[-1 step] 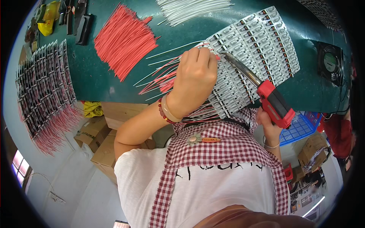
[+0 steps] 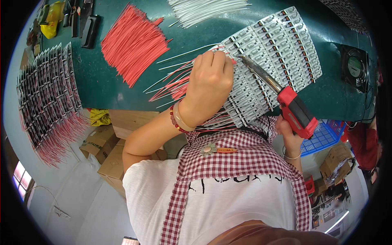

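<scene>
My left hand (image 2: 211, 81) is closed over the left edge of a sheet of joined white circuit boards (image 2: 261, 69), pinching red wires (image 2: 179, 87) that stick out to its left. Their tips and the fingertips are mostly hidden under the hand. My right hand (image 2: 289, 134) grips a soldering iron (image 2: 297, 112) with a red and black handle. The iron's dark tip is over the boards, just right of the left hand's fingers; whether it touches a pad I cannot tell. White wires (image 2: 175, 65) also reach out from the sheet's left edge.
A pile of loose red wires (image 2: 132, 45) and one of white wires (image 2: 204, 10) lie on the green table (image 2: 92, 81). Wired boards (image 2: 51, 94) hang over the left edge. A small black fan (image 2: 354, 68) is at right; below stand a blue basket (image 2: 320, 141) and cardboard boxes (image 2: 110, 163).
The soldering iron has shifted very slightly to the right, its tip a little further from the left hand's fingers. The left hand stays in place.
</scene>
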`<action>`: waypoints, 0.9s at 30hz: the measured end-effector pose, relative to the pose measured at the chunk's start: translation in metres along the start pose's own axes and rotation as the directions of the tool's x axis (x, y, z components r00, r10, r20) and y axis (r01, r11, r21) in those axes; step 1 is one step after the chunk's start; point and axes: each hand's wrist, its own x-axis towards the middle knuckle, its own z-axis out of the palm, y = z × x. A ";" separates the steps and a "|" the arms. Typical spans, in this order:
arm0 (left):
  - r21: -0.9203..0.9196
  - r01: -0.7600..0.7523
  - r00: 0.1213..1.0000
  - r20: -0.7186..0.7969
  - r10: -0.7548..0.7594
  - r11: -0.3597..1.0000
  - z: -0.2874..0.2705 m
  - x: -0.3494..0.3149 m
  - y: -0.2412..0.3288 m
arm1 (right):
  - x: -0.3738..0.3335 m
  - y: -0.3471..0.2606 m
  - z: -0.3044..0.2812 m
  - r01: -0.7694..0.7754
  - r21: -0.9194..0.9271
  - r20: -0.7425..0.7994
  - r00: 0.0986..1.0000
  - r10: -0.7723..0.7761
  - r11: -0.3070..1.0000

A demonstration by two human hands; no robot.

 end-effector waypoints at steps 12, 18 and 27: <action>0.032 -0.007 1.000 0.007 0.007 0.999 0.000 0.000 0.000 | 0.002 -0.002 0.005 0.006 0.039 -0.011 1.000 -0.005 0.999; 0.015 -0.011 1.000 0.013 0.011 1.000 -0.001 0.000 0.000 | 0.010 0.000 0.000 -0.023 -0.097 0.052 0.998 0.028 0.995; 0.024 0.001 1.000 0.021 -0.001 1.000 -0.002 0.001 0.001 | 0.011 -0.010 0.004 0.017 -0.082 0.001 1.000 -0.017 0.996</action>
